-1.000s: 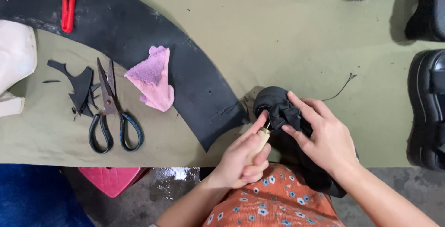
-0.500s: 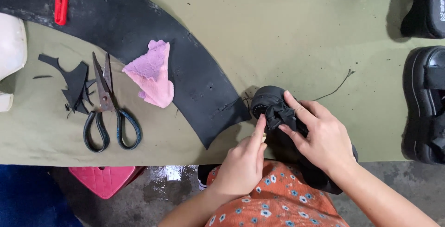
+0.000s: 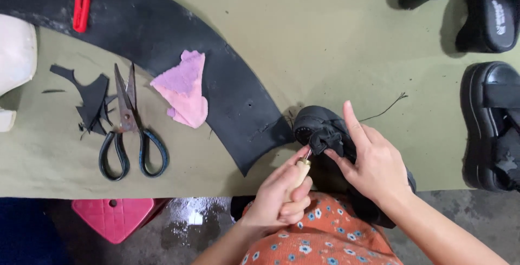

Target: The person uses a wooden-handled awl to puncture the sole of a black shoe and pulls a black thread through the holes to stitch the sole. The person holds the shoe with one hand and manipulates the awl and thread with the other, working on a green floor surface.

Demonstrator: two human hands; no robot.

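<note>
Here, low and right of centre: black shoe (image 3: 325, 129) lying at the near edge of the green table (image 3: 325, 43), toe pointing up-left, heel end hidden under the wrist and hanging past the table edge. Right hand (image 3: 374, 162) spread over the shoe, forefinger stretched up along its side, thumb and other fingers pinching a black strap against the upper — a partly open, pressing hold rather than a fist. Left hand (image 3: 281, 197) curled tight round the pale wooden handle of an awl (image 3: 300, 170), brass collar showing, metal tip buried or hidden at the strap; cannot tell how deep.

Chief risk, as a judgement: tip aimed toward the right thumb just beside it — a slip off the tough strap, or a sudden break-through, likely to drive steel into that thumb or palm. Shoe only half on the table, so a hard push apt to rock it or shove it off the edge. Loose thread (image 3: 384, 108) trailing up-right from the shoe, liable to snag or pull free.

Left of centre: scissors (image 3: 130, 129), blades slightly open, beside black scraps (image 3: 89, 100); pink cloth (image 3: 184, 94) on a curved black sheet (image 3: 162, 37); red clip (image 3: 81, 8) in the upper left. More black shoes (image 3: 490, 124) along the right edge, well apart.
</note>
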